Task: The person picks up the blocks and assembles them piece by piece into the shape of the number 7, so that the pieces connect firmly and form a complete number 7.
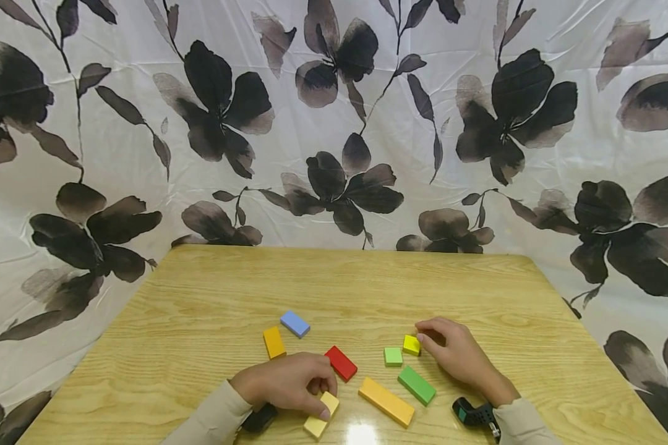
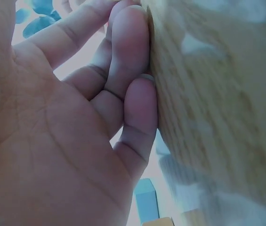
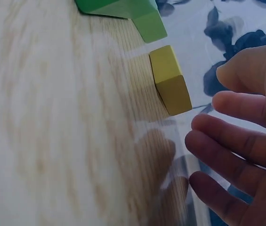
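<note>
My left hand (image 1: 292, 380) is at the near middle of the table. Its thumb and forefinger pinch a pale yellow block (image 1: 315, 426); in the left wrist view the other fingers (image 2: 140, 106) curl against the wood and the block is out of sight. Beside a small yellow cube (image 1: 411, 345) is my right hand (image 1: 462, 353), fingers loosely bent. The right wrist view shows a gap between those fingers (image 3: 217, 155) and the cube. Just left of the cube lies a light green block (image 1: 392, 356).
Between the hands lie a red block (image 1: 341, 363), a long orange-yellow block (image 1: 386, 402) and a green block (image 1: 417, 385). Beyond the left hand are an orange block (image 1: 274, 342) and a blue block (image 1: 295, 324). A flowered cloth (image 1: 334, 123) hangs behind the wooden table (image 1: 345, 278).
</note>
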Action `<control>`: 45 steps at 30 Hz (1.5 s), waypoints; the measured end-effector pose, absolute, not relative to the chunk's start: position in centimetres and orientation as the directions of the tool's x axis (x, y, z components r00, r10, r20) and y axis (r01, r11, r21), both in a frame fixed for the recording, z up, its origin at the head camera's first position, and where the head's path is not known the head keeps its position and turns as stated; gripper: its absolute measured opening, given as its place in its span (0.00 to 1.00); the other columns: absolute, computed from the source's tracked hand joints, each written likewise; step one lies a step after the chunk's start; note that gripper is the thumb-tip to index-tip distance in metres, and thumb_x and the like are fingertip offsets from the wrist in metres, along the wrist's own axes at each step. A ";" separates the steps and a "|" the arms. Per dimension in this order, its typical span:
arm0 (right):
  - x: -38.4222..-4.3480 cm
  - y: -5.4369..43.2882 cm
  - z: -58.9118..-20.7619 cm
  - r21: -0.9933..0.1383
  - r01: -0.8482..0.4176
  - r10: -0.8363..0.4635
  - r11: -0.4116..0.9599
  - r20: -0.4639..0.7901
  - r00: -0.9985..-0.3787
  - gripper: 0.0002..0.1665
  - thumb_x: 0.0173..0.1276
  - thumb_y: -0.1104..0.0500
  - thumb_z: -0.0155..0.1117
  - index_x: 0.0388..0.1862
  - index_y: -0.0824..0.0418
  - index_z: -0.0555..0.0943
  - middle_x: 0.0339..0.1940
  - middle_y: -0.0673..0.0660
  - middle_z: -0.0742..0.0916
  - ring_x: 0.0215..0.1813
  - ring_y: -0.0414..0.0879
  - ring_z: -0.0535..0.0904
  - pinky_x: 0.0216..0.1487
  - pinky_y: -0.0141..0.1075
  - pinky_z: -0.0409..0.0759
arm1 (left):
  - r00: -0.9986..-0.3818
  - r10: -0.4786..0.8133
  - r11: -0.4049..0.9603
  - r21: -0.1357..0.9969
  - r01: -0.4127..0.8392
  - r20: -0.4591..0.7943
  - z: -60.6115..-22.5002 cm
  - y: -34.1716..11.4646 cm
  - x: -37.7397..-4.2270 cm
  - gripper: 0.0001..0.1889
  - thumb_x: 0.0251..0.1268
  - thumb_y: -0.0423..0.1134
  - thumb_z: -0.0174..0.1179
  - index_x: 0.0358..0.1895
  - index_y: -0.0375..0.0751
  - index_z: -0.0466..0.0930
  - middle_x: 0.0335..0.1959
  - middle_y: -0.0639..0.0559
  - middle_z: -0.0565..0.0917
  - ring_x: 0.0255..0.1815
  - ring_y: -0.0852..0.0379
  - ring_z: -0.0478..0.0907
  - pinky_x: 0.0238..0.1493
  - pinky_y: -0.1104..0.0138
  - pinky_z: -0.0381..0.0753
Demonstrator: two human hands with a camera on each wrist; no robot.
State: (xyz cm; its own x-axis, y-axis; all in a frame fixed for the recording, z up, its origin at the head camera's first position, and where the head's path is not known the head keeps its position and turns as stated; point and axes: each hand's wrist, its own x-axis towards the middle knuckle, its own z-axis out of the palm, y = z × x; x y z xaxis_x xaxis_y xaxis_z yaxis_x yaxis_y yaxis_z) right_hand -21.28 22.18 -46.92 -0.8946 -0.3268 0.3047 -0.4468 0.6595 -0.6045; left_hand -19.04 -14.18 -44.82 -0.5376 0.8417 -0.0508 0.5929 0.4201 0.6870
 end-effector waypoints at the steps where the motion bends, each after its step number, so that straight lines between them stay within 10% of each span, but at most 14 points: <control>1: -21.3 22.2 -46.9 -0.607 -0.446 -0.326 0.658 0.304 -0.895 0.16 0.75 0.51 0.63 0.54 0.56 0.85 0.47 0.46 0.86 0.47 0.40 0.82 0.48 0.39 0.82 | -0.537 0.843 0.417 0.679 0.604 -0.040 -44.9 -14.2 -19.1 0.10 0.61 0.51 0.72 0.40 0.56 0.83 0.34 0.66 0.76 0.33 0.70 0.72 0.37 0.75 0.76; 45: -18.6 18.1 -46.0 -0.641 -0.583 -0.482 0.499 0.353 -0.802 0.13 0.71 0.58 0.68 0.52 0.59 0.86 0.40 0.40 0.84 0.36 0.36 0.78 0.33 0.31 0.79 | -0.625 0.781 0.467 0.645 0.606 0.022 -45.6 -13.6 -19.3 0.11 0.67 0.54 0.66 0.43 0.53 0.82 0.36 0.64 0.75 0.32 0.69 0.71 0.37 0.73 0.75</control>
State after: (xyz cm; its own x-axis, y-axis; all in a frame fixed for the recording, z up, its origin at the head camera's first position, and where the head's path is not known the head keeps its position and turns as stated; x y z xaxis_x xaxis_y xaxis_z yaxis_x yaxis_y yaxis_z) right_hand -18.65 18.12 -45.99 -0.8017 -0.4824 0.3530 -0.5828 0.4994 -0.6410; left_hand -19.34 -13.62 -45.61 -0.6246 0.7807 0.0217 0.6056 0.4666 0.6446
